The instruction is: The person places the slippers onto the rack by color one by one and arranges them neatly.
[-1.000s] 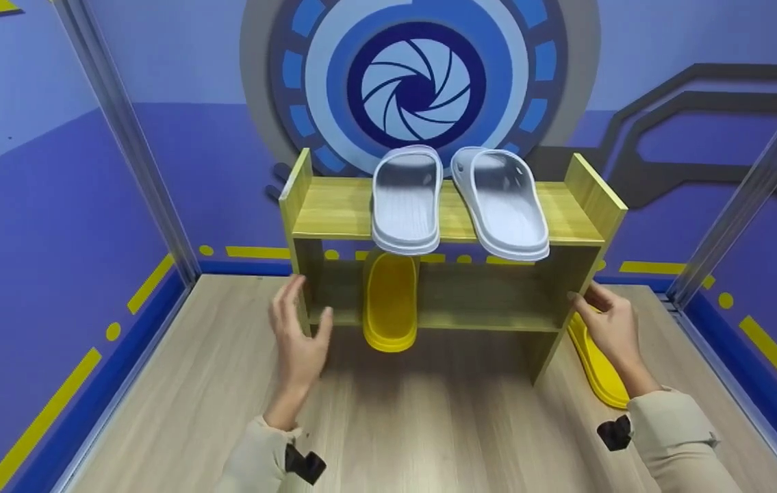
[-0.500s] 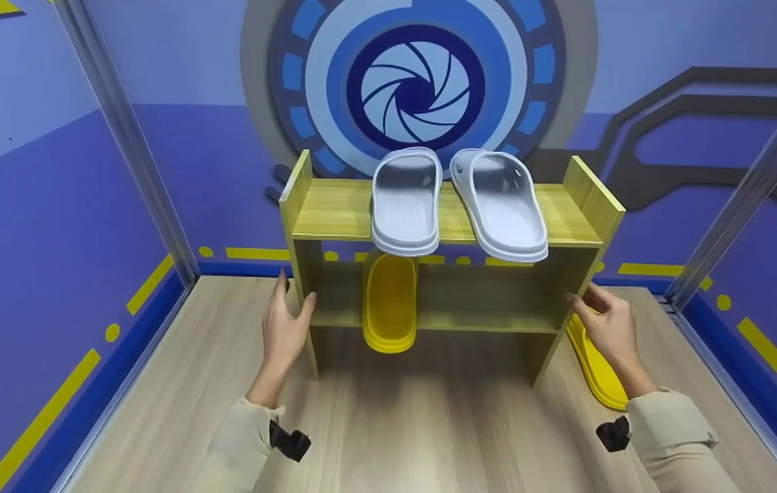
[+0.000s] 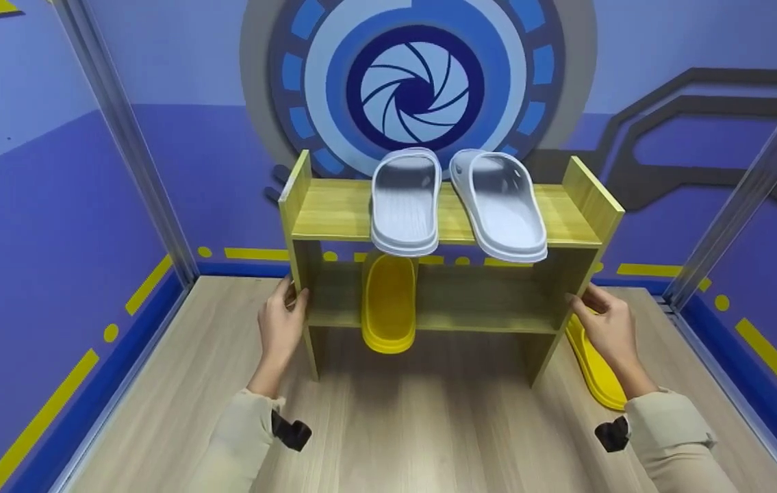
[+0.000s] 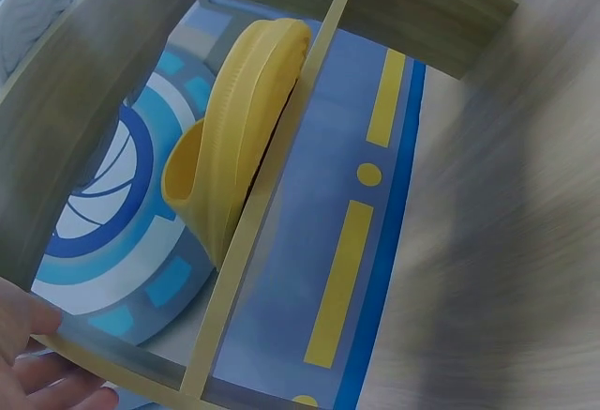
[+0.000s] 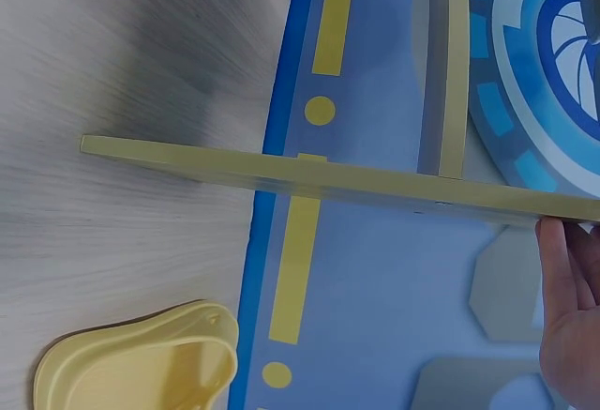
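Note:
A wooden two-tier shoe rack [image 3: 344, 209] stands before me. My left hand [image 3: 280, 325] holds its left side panel near the front edge; in the left wrist view thumb and fingers meet that panel. At the right side panel my right hand [image 3: 610, 322] has its thumb at the front edge and the fingers on the outside. Two pale grey clogs [image 3: 406, 205] lie on the top shelf, the right one [image 3: 506, 205] slightly turned. On the lower shelf a yellow clog [image 3: 389, 305] sits left of centre. Another yellow clog [image 3: 597, 370] lies on the floor, partly hidden behind my right hand.
The wood-patterned floor [image 3: 415, 438] is bordered by blue printed walls [image 3: 183, 171]. Metal posts [image 3: 128, 137] stand at the left and right corners. The back wall is close behind the rack.
My left hand has moved left to the side panel, and its spread fingers and thumb have closed toward the panel. The right hand, rack and clogs look nearly unchanged.

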The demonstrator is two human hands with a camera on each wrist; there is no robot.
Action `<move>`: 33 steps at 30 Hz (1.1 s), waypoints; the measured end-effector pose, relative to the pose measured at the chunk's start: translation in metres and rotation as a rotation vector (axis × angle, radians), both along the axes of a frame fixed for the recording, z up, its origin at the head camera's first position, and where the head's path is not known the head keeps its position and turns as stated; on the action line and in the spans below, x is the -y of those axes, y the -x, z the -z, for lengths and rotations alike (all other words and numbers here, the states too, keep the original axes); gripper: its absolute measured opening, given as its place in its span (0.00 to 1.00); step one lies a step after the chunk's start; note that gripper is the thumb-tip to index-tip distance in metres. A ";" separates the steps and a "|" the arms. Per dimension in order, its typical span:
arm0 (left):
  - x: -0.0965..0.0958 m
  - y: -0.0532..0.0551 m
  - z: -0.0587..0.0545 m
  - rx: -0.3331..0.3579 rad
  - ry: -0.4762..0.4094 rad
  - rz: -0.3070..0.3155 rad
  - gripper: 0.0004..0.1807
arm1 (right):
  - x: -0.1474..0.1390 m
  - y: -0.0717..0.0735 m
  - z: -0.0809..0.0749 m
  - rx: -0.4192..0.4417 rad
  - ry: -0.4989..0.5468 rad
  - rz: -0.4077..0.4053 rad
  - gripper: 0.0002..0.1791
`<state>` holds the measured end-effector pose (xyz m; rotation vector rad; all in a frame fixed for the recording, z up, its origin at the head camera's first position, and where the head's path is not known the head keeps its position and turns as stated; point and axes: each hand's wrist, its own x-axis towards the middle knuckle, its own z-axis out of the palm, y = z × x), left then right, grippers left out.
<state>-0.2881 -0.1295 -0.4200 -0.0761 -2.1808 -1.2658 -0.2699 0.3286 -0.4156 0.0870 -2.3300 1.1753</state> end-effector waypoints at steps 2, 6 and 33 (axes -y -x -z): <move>0.001 0.000 0.001 -0.013 0.011 -0.005 0.18 | 0.000 0.000 0.000 0.001 0.005 -0.007 0.24; 0.002 0.000 0.002 -0.018 0.021 0.002 0.18 | -0.002 0.000 0.000 0.022 -0.007 -0.019 0.26; 0.004 0.001 0.000 -0.001 0.010 0.008 0.14 | -0.090 -0.029 0.122 0.393 -0.016 0.302 0.45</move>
